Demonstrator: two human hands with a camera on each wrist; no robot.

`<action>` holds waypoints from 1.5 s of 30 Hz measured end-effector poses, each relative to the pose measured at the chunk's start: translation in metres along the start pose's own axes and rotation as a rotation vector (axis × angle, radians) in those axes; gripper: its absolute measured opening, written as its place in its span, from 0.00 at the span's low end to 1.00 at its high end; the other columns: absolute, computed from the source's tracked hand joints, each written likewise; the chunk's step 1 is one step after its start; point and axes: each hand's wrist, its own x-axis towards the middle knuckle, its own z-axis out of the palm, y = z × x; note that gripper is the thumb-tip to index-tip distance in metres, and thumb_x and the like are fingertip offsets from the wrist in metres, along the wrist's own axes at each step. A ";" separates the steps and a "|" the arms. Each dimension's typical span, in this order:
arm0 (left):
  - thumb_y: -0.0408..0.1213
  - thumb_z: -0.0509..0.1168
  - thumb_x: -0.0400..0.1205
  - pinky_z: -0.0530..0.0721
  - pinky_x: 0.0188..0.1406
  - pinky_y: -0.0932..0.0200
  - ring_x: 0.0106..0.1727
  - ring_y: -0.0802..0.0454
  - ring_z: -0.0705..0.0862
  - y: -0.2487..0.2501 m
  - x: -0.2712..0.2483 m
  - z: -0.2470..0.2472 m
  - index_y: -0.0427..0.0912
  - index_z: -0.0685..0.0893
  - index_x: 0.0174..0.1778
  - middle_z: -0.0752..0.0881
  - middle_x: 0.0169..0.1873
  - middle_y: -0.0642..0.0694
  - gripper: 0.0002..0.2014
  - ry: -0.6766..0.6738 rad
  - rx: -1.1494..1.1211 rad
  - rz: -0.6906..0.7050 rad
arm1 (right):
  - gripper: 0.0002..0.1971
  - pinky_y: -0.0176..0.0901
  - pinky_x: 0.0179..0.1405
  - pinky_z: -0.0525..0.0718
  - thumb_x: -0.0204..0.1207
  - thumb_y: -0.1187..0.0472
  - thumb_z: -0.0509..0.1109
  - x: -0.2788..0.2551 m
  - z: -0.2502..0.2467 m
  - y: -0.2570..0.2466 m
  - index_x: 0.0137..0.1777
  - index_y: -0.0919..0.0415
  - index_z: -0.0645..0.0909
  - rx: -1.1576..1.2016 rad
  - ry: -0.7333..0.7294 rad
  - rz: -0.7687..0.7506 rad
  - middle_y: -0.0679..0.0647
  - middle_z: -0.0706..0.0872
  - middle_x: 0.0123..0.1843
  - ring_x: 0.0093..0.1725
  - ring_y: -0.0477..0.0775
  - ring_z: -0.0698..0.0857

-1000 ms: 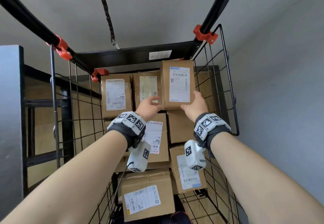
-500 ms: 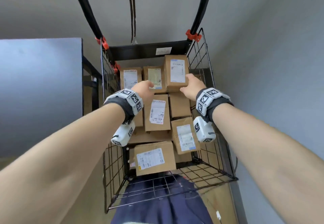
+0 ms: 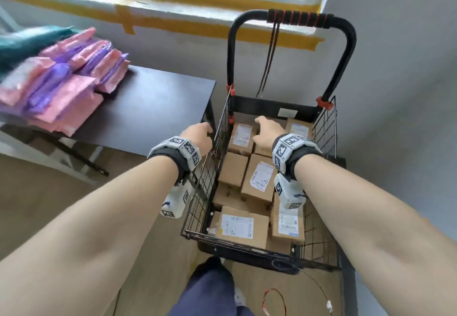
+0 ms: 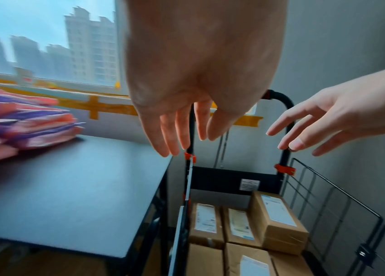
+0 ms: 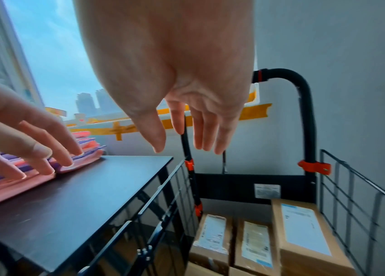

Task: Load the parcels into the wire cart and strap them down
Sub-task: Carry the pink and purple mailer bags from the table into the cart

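In the head view, a black wire cart (image 3: pixel 324 127) is seen beside a dark worktop (image 3: pixel 148 107), and it is filled with brown cardboard parcels (image 3: pixel 257 179). White printed labels are stuck on most of them. The parcels are packed closely in rows, and one box at the far right corner (image 3: pixel 298 127) stands higher than its neighbours. Two dark elastic cords (image 3: pixel 268 60) are hung from the cart handle (image 3: pixel 299 18), which is black with red rings. The left hand (image 3: pixel 197 135) is held outside the left wire wall, and the right hand (image 3: pixel 265 132) is held above the far parcels; how the fingers lie cannot be told here. A pile of pink and purple packets (image 3: pixel 61 88) is laid on the worktop.

In the left wrist view, the left hand (image 4: pixel 193 78) is seen with straight, relaxed fingers, and nothing is held. The right hand (image 4: pixel 333 115) is also spread and empty. Three labelled parcels (image 4: pixel 245 226) are seen below, against the black back panel.

In the right wrist view, the right hand (image 5: pixel 175 78) is released, with the fingers pointing down, apart from the parcels (image 5: pixel 255 244). The left hand (image 5: pixel 21 134) is spread in front of the packets.
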 end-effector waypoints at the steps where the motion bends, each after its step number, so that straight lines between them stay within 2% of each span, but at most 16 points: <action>1: 0.34 0.55 0.82 0.78 0.62 0.54 0.64 0.41 0.80 -0.013 -0.008 -0.008 0.48 0.75 0.69 0.80 0.66 0.43 0.19 0.009 -0.004 -0.040 | 0.28 0.50 0.61 0.79 0.77 0.63 0.65 -0.001 0.001 -0.014 0.77 0.58 0.65 -0.021 -0.006 -0.033 0.61 0.77 0.72 0.67 0.63 0.79; 8: 0.35 0.57 0.82 0.74 0.65 0.55 0.67 0.43 0.79 -0.103 -0.034 -0.076 0.47 0.75 0.70 0.80 0.68 0.44 0.20 0.182 -0.051 -0.187 | 0.22 0.53 0.64 0.79 0.78 0.61 0.64 0.014 0.019 -0.125 0.72 0.59 0.70 -0.113 -0.020 -0.208 0.61 0.78 0.68 0.65 0.64 0.80; 13: 0.35 0.57 0.80 0.76 0.66 0.54 0.66 0.43 0.80 -0.179 -0.022 -0.131 0.46 0.78 0.67 0.81 0.66 0.42 0.19 0.266 -0.068 -0.212 | 0.24 0.50 0.67 0.75 0.80 0.61 0.60 0.043 0.044 -0.217 0.76 0.56 0.67 -0.117 -0.049 -0.287 0.59 0.74 0.74 0.71 0.61 0.76; 18: 0.40 0.58 0.82 0.76 0.66 0.54 0.64 0.44 0.81 -0.266 0.009 -0.180 0.48 0.80 0.65 0.82 0.64 0.44 0.15 0.276 -0.070 -0.216 | 0.24 0.48 0.68 0.75 0.79 0.61 0.61 0.080 0.077 -0.311 0.76 0.55 0.68 -0.086 -0.050 -0.292 0.59 0.74 0.74 0.71 0.60 0.76; 20: 0.43 0.58 0.84 0.74 0.66 0.55 0.65 0.43 0.80 -0.301 0.022 -0.199 0.47 0.80 0.64 0.82 0.65 0.43 0.15 0.279 -0.058 -0.200 | 0.24 0.48 0.67 0.76 0.79 0.61 0.62 0.094 0.089 -0.349 0.75 0.56 0.69 -0.074 -0.048 -0.284 0.59 0.75 0.73 0.70 0.61 0.76; 24: 0.35 0.56 0.83 0.74 0.68 0.54 0.68 0.42 0.78 -0.374 0.047 -0.241 0.44 0.75 0.70 0.78 0.69 0.40 0.19 0.221 -0.027 -0.202 | 0.22 0.48 0.68 0.75 0.79 0.61 0.62 0.124 0.113 -0.423 0.73 0.59 0.70 -0.025 -0.040 -0.280 0.61 0.76 0.72 0.71 0.62 0.76; 27: 0.32 0.55 0.82 0.74 0.67 0.54 0.67 0.42 0.78 -0.424 0.061 -0.263 0.44 0.74 0.71 0.78 0.68 0.39 0.20 0.189 -0.028 -0.216 | 0.22 0.46 0.67 0.73 0.79 0.63 0.61 0.145 0.133 -0.470 0.73 0.59 0.70 0.021 -0.042 -0.292 0.62 0.76 0.72 0.71 0.61 0.76; 32: 0.34 0.56 0.83 0.75 0.66 0.54 0.67 0.41 0.78 -0.487 0.073 -0.282 0.42 0.75 0.70 0.78 0.68 0.38 0.19 0.161 -0.037 -0.245 | 0.23 0.43 0.70 0.72 0.78 0.62 0.64 0.171 0.167 -0.525 0.74 0.60 0.71 0.119 -0.111 -0.345 0.58 0.76 0.73 0.71 0.57 0.76; 36: 0.33 0.56 0.82 0.73 0.66 0.55 0.69 0.41 0.77 -0.524 0.096 -0.295 0.42 0.72 0.73 0.75 0.70 0.37 0.21 0.146 -0.067 -0.295 | 0.22 0.46 0.68 0.75 0.77 0.62 0.67 0.198 0.181 -0.560 0.72 0.61 0.73 0.196 -0.091 -0.392 0.58 0.81 0.68 0.66 0.57 0.80; 40: 0.35 0.56 0.82 0.75 0.66 0.51 0.68 0.42 0.78 -0.549 0.124 -0.297 0.42 0.71 0.73 0.76 0.70 0.39 0.21 0.149 -0.125 -0.330 | 0.21 0.49 0.66 0.79 0.74 0.63 0.72 0.220 0.195 -0.584 0.67 0.62 0.75 0.329 -0.122 -0.342 0.57 0.84 0.61 0.62 0.56 0.83; 42: 0.35 0.55 0.84 0.72 0.69 0.53 0.71 0.42 0.75 -0.561 0.137 -0.294 0.40 0.68 0.75 0.74 0.72 0.38 0.22 0.135 -0.187 -0.348 | 0.19 0.51 0.63 0.80 0.73 0.62 0.74 0.229 0.204 -0.592 0.63 0.62 0.76 0.393 -0.116 -0.302 0.56 0.85 0.58 0.58 0.56 0.84; 45: 0.35 0.56 0.84 0.70 0.70 0.54 0.72 0.42 0.74 -0.580 0.154 -0.293 0.38 0.66 0.76 0.73 0.73 0.37 0.23 0.091 -0.272 -0.369 | 0.24 0.53 0.61 0.81 0.72 0.63 0.76 0.239 0.216 -0.602 0.66 0.64 0.73 0.497 -0.104 -0.214 0.56 0.83 0.56 0.56 0.57 0.83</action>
